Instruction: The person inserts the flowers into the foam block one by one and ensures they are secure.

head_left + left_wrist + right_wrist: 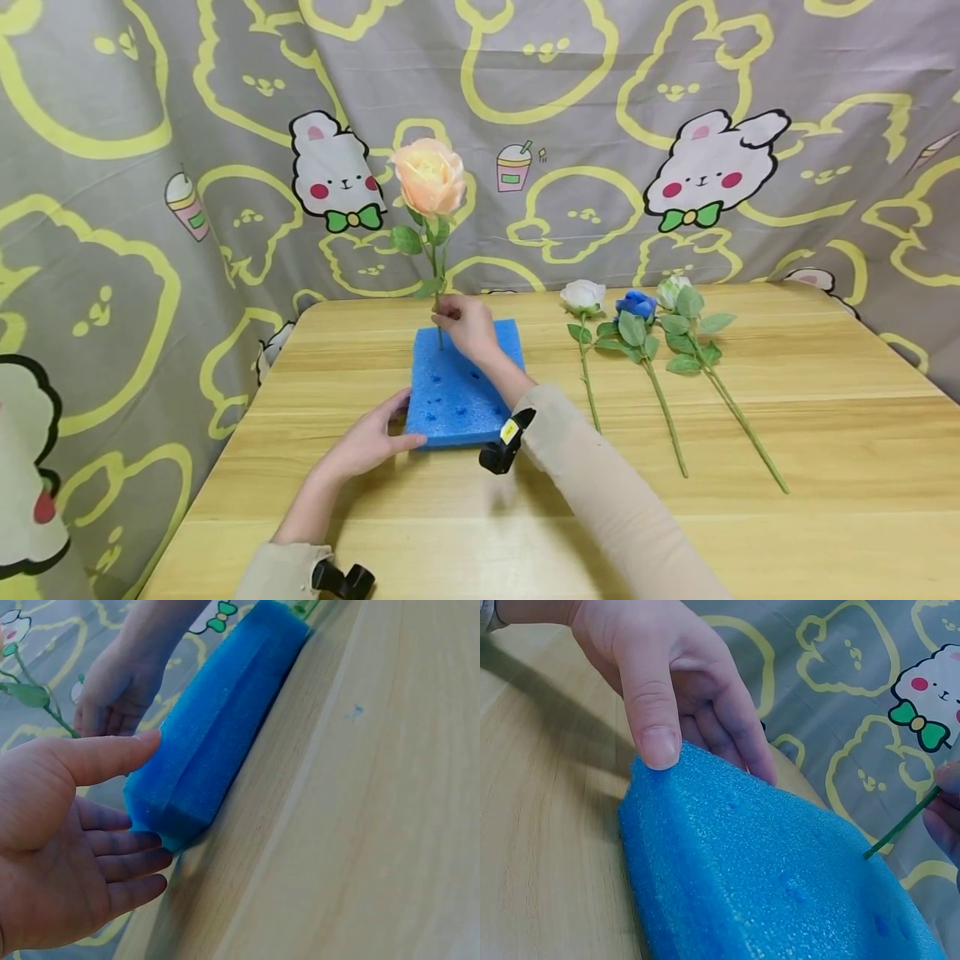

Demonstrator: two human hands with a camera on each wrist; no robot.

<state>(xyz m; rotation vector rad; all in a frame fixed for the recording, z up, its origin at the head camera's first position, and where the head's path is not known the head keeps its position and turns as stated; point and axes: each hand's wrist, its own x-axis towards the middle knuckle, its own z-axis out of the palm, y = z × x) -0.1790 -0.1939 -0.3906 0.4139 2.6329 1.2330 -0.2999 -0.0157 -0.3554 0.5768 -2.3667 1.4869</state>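
Note:
A peach rose [430,177] stands upright with its stem's lower end at the far part of a blue foam block [450,417]. My right hand [468,327] pinches that stem just above the block; in the right wrist view the green stem [904,823] meets the foam's top face. Several small holes dot the surface. My left hand [372,439] touches the block's near left corner, its thumb [658,746] at the front edge and its fairly straight fingers along the left side. The left wrist view shows the same left hand [82,832] against the foam.
To the right on the wooden table [825,417] lie a white rose [582,297], a blue rose [636,305] and a pale greenish-white rose [672,291], stems toward me. A patterned grey curtain [450,75] hangs behind the table.

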